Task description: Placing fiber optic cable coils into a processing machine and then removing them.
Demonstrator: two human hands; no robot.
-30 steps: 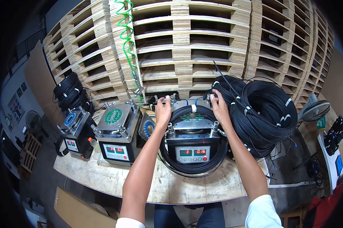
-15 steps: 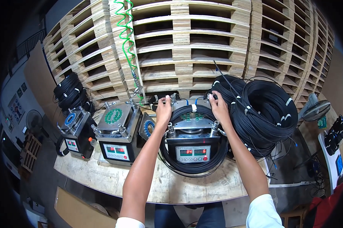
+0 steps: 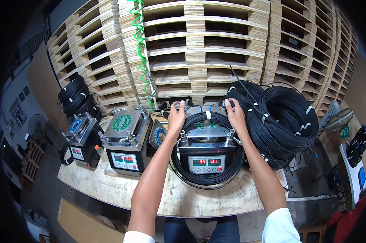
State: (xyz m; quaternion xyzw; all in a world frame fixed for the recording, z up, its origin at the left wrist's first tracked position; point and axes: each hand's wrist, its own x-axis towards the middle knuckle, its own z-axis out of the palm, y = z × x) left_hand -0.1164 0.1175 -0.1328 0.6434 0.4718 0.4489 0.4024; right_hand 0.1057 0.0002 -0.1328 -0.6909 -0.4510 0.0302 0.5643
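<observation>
The central machine [image 3: 184, 160] stands upright on the wooden table [image 3: 187, 202], directly in front of the person, between both forearms. Its front panel [image 3: 206, 164] shows lit red digits. A black cable coil [image 3: 199, 180] loops around the machine: the upper part crosses behind the metal plate [image 3: 207, 133], and the lower part hangs below the panel. A white tie [image 3: 208, 115] binds the coil at the top.

The left hand [image 3: 177, 118] is at the rear left corner of the machine, thumb and forefinger raised and slightly apart, beside a metal knob. The right hand [image 3: 236, 115] is at the rear right corner, fingertips at the matching knob. Whether either hand is clamped on its knob cannot be told.

Two similar machines, a middle one [image 3: 121, 146] and a far one [image 3: 78, 141], stand to the left. A large pile of black cable coils [image 3: 280, 135] sits to the right. Stacked wooden pallets [image 3: 195, 42] rise behind the table; a green spiral hose [image 3: 140, 44] hangs before them.
</observation>
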